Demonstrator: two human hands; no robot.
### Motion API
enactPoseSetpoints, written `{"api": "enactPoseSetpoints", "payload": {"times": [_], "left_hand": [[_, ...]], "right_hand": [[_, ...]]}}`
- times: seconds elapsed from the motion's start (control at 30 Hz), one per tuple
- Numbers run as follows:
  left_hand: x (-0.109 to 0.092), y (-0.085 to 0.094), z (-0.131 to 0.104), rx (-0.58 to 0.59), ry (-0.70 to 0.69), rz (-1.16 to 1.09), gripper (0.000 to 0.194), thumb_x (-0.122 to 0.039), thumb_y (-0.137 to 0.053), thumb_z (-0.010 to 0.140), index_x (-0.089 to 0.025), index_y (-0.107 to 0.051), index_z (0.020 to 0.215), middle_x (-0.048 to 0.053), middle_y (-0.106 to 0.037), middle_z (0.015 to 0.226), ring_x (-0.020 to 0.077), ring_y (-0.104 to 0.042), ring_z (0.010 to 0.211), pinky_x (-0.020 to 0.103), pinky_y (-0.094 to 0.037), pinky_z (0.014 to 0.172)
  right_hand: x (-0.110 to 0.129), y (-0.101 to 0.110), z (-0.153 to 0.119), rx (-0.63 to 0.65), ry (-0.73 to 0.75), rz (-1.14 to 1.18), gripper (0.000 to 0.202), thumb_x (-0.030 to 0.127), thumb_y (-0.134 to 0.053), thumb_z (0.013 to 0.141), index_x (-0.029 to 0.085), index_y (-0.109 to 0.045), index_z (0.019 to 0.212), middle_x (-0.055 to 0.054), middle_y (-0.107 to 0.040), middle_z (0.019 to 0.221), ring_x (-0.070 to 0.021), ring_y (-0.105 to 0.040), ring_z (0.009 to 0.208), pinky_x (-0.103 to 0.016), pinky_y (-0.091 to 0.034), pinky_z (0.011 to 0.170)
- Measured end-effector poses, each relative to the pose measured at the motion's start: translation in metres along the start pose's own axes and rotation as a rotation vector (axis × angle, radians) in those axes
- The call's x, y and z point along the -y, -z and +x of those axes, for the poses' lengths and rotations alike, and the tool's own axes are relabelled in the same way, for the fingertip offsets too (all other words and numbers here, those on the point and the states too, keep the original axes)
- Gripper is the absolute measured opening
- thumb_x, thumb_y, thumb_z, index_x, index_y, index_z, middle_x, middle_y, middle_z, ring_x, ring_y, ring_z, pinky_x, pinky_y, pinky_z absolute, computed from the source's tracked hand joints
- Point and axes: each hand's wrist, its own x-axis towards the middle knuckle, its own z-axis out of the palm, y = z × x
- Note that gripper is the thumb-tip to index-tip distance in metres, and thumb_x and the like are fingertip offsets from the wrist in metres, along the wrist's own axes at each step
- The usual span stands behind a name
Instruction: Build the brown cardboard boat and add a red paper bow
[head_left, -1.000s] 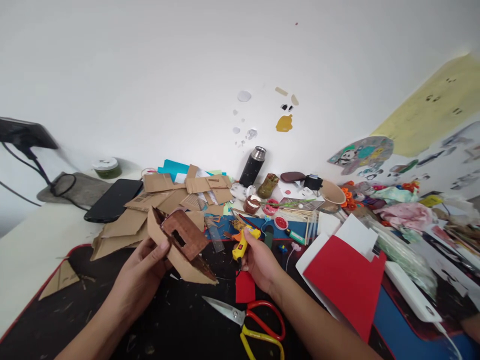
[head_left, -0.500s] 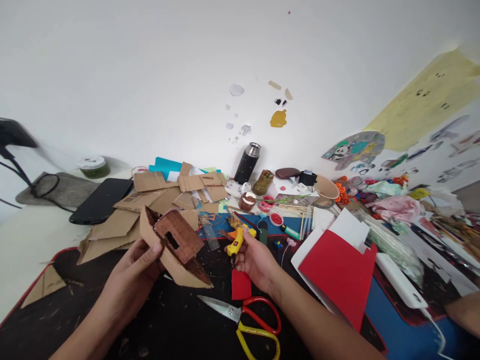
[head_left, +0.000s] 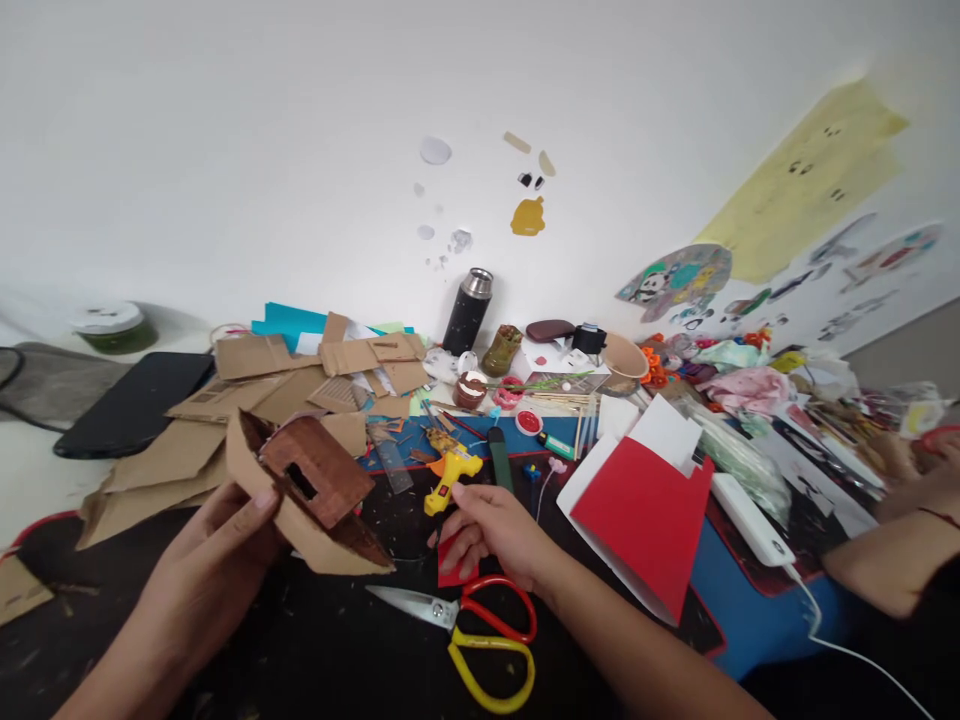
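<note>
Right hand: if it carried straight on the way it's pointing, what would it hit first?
Probably the yellow glue gun, just ahead of the right hand in the picture; depth is unclear from this one view, so they may even be touching.

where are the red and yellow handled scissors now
In the head view, the metal scissors with red and yellow handles lie on the black mat at lower centre, just below the right hand and small red sheet.

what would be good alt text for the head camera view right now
A person's left hand holds a brown cardboard model while the loosely open right hand is right by a yellow glue gun. Scissors with red and yellow handles lie on a black mat, cardboard pieces piled beyond.
</note>
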Motion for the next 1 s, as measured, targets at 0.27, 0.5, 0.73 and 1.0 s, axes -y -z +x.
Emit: {"api": "enactPoseSetpoints", "payload": {"times": [0.27, 0.5, 0.73, 1.0], "left_hand": [[-0.005, -0.006, 0.001, -0.05, 0.009, 0.076, 0.102, -0.056, -0.113, 0.032, -0.029, -0.083, 0.126, 0.009, -0.085, 0.134, 0.0467, -0.075, 0.13, 0.037, -0.075, 0.084], [-0.003, 0.001, 0.003, -0.018, -0.021, 0.09, 0.091, -0.059, -0.11, 0.042, -0.031, -0.083, 0.124, 0.007, -0.087, 0.131, 0.0486, -0.072, 0.136, 0.048, -0.073, 0.097], [-0.006, -0.006, -0.002, -0.051, -0.015, 0.099, 0.094, -0.056, -0.112, 0.033, -0.029, -0.083, 0.118, 0.008, -0.087, 0.13, 0.0482, -0.07, 0.138, 0.045, -0.074, 0.096], [-0.008, -0.007, -0.001, -0.044, -0.051, 0.115, 0.096, -0.058, -0.112, 0.035, -0.031, -0.083, 0.123, 0.008, -0.084, 0.139, 0.0494, -0.067, 0.142, 0.046, -0.073, 0.098]], "right_hand": [[-0.006, -0.001, -0.018, 0.01, 0.065, -0.235, 0.074, 0.093, -0.071, 0.082, 0.021, -0.062, 0.092, 0.003, -0.069, 0.058, -0.0137, -0.063, 0.045, -0.02, -0.04, 0.043], [0.015, 0.02, -0.029, -0.329, 0.382, -0.254, 0.063, 0.082, -0.069, 0.093, 0.019, -0.07, 0.092, 0.008, -0.052, 0.045, -0.0103, -0.043, 0.036, -0.023, -0.03, 0.042], [0.012, 0.031, -0.032, -0.419, 0.454, -0.146, 0.061, 0.08, -0.07, 0.095, 0.019, -0.07, 0.092, 0.008, -0.05, 0.049, -0.0102, -0.041, 0.039, -0.023, -0.026, 0.042], [-0.002, 0.043, -0.031, -0.516, 0.501, -0.314, 0.055, 0.072, -0.069, 0.097, 0.017, -0.074, 0.096, 0.005, -0.052, 0.062, -0.014, -0.044, 0.057, -0.026, -0.031, 0.053]]}}
